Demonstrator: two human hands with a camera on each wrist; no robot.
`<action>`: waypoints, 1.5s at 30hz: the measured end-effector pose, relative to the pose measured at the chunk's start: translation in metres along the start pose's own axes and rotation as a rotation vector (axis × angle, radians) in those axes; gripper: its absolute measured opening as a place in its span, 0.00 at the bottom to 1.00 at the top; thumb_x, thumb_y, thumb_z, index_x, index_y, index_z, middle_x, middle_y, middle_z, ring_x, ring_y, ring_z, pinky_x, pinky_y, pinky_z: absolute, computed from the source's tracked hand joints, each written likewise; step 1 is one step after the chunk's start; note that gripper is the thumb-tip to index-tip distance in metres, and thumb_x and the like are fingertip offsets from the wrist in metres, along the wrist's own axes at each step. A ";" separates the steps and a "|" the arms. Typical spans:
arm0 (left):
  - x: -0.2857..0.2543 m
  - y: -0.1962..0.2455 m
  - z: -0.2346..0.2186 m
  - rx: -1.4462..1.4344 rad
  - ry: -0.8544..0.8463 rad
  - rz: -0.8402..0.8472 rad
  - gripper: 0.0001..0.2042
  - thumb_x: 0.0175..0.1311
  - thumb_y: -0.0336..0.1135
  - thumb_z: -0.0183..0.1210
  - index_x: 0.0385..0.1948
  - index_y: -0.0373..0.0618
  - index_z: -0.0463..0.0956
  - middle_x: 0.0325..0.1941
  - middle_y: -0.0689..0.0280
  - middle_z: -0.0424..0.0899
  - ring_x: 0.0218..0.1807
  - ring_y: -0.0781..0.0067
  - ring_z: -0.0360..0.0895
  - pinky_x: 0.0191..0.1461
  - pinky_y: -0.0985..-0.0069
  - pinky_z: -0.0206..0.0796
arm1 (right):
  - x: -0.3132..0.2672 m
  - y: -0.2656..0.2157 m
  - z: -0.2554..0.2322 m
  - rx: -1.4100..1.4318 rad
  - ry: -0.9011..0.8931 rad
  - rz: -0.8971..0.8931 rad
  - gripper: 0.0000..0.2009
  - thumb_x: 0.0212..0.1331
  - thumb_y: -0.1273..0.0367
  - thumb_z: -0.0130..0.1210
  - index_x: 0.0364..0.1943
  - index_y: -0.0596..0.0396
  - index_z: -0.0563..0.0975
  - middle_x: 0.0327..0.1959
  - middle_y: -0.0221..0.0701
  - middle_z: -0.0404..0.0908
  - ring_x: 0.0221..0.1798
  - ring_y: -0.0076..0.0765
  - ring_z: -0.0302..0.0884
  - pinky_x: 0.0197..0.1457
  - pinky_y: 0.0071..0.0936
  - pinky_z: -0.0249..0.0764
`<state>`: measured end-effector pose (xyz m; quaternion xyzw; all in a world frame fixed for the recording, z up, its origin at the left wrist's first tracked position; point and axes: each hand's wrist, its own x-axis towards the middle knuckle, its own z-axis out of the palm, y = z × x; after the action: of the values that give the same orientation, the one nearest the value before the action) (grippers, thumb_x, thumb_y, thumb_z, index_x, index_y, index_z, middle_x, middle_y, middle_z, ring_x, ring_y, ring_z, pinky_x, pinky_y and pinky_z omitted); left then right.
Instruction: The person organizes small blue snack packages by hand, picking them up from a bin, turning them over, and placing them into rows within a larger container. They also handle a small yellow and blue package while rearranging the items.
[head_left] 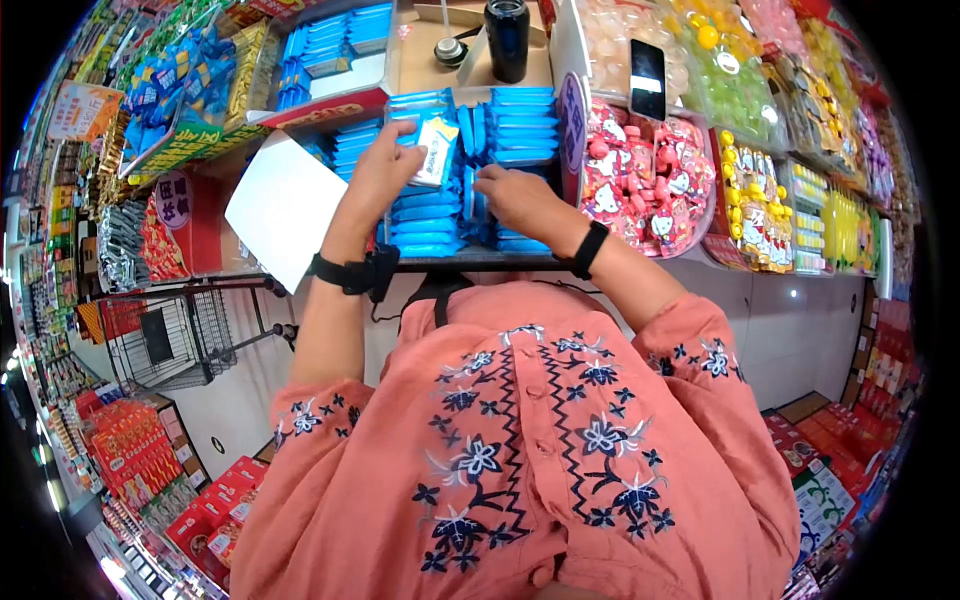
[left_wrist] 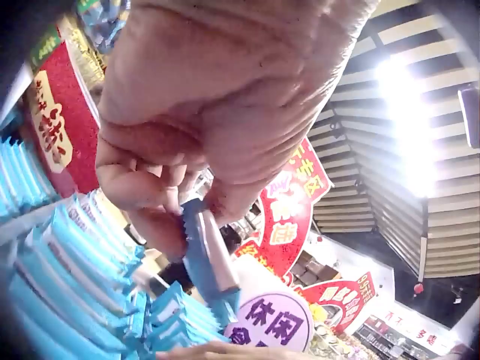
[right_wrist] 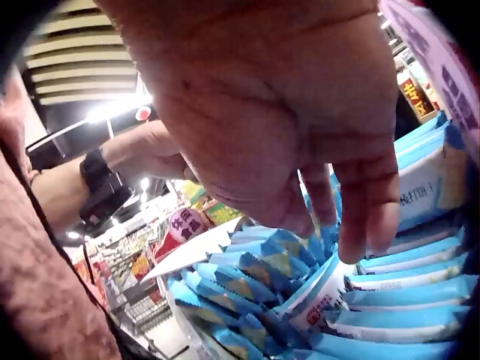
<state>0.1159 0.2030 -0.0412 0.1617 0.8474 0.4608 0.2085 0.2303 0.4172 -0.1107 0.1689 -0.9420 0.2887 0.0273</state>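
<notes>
My left hand [head_left: 380, 172] pinches a blue-and-white cracker packet [head_left: 434, 158] between thumb and fingers, over rows of similar packets. In the left wrist view this packet [left_wrist: 210, 255] shows edge-on at the fingertips. My right hand [head_left: 525, 203] reaches in among the rows from the right. Seen from the right wrist, its fingers [right_wrist: 352, 232] point downward, their tips right at the top of a tilted cracker packet [right_wrist: 319, 300]. Nothing shows between that thumb and those fingers. More blue packets [head_left: 523, 125] are stacked at the back right and in front [head_left: 425, 225].
A white card [head_left: 285, 205] leans left of the rows. Behind stand a black bottle [head_left: 507, 40] and another tray of blue packets [head_left: 325, 60]. Right of a divider [head_left: 572, 125] lie pink packs [head_left: 640, 180] and a phone [head_left: 648, 80]. A wire cart [head_left: 170, 345] stands at left.
</notes>
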 end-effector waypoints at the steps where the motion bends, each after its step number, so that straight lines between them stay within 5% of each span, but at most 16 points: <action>1: -0.008 0.003 0.008 0.080 0.007 -0.015 0.23 0.66 0.36 0.60 0.60 0.38 0.68 0.28 0.67 0.79 0.31 0.81 0.74 0.35 0.80 0.66 | -0.001 -0.005 -0.003 -0.020 -0.047 -0.005 0.11 0.55 0.74 0.52 0.42 0.53 0.80 0.45 0.40 0.78 0.42 0.51 0.81 0.42 0.46 0.79; 3: -0.020 0.003 0.024 0.111 0.075 -0.028 0.23 0.66 0.35 0.59 0.62 0.41 0.66 0.27 0.66 0.78 0.31 0.78 0.75 0.36 0.78 0.68 | -0.001 -0.002 0.009 -0.046 -0.039 -0.091 0.11 0.56 0.73 0.52 0.42 0.53 0.81 0.46 0.40 0.78 0.41 0.51 0.82 0.42 0.46 0.79; 6: -0.033 0.007 0.037 0.186 0.167 -0.009 0.24 0.65 0.35 0.58 0.63 0.43 0.66 0.28 0.54 0.82 0.32 0.56 0.82 0.38 0.67 0.72 | 0.000 0.004 0.024 -0.100 -0.103 -0.156 0.10 0.59 0.71 0.52 0.42 0.53 0.81 0.47 0.42 0.77 0.40 0.52 0.82 0.42 0.45 0.80; 10: -0.037 0.012 0.048 0.241 0.190 0.002 0.19 0.65 0.32 0.56 0.59 0.46 0.70 0.31 0.52 0.82 0.33 0.50 0.81 0.38 0.61 0.72 | 0.000 0.006 0.028 -0.157 -0.187 -0.144 0.10 0.62 0.69 0.50 0.43 0.54 0.80 0.49 0.42 0.77 0.40 0.51 0.83 0.42 0.45 0.80; 13: -0.032 -0.001 0.059 0.425 0.266 0.266 0.16 0.65 0.31 0.56 0.55 0.44 0.72 0.35 0.52 0.83 0.36 0.55 0.81 0.41 0.64 0.72 | 0.003 0.008 0.031 -0.232 -0.282 -0.137 0.10 0.62 0.70 0.51 0.45 0.54 0.79 0.61 0.44 0.74 0.39 0.50 0.82 0.39 0.45 0.80; 16: -0.035 -0.001 0.072 0.556 0.294 0.314 0.13 0.64 0.30 0.56 0.50 0.44 0.73 0.39 0.50 0.82 0.41 0.46 0.80 0.43 0.59 0.73 | 0.000 0.011 0.033 -0.220 -0.155 -0.198 0.10 0.64 0.68 0.49 0.43 0.54 0.79 0.46 0.42 0.78 0.39 0.51 0.82 0.38 0.45 0.80; 35: -0.033 0.004 0.097 0.822 0.221 0.248 0.08 0.68 0.36 0.54 0.45 0.50 0.75 0.36 0.52 0.79 0.34 0.46 0.81 0.33 0.54 0.74 | -0.001 0.015 0.021 -0.268 -0.279 -0.187 0.11 0.67 0.65 0.47 0.44 0.53 0.78 0.45 0.40 0.79 0.38 0.49 0.83 0.36 0.45 0.80; 45: -0.026 -0.017 0.105 0.952 -0.018 0.288 0.09 0.67 0.37 0.55 0.46 0.51 0.76 0.39 0.53 0.78 0.41 0.47 0.80 0.38 0.55 0.73 | -0.004 0.026 0.034 -0.102 -0.271 -0.069 0.14 0.70 0.64 0.43 0.48 0.53 0.78 0.45 0.42 0.80 0.39 0.51 0.83 0.38 0.47 0.79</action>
<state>0.1897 0.2567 -0.1011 0.3584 0.9310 0.0453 0.0529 0.2268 0.4198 -0.1530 0.2371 -0.9441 0.2139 -0.0817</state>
